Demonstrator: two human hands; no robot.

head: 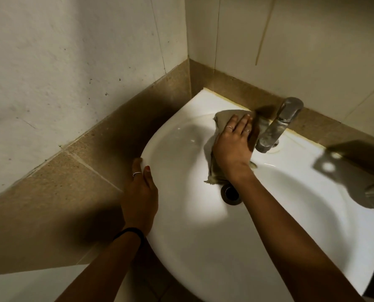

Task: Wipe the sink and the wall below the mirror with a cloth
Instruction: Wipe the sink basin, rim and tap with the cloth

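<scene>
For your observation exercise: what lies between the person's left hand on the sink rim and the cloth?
In the head view, only bare white basin of the sink lies between the left hand and the cloth.

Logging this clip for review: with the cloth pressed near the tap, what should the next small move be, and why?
Probably sweep the cloth leftward along the back rim of the sink. The right hand presses it flat against the upper basin wall beside the tap, and the left hand steadies the sink's edge. The rim toward the corner looks not yet covered.
</scene>
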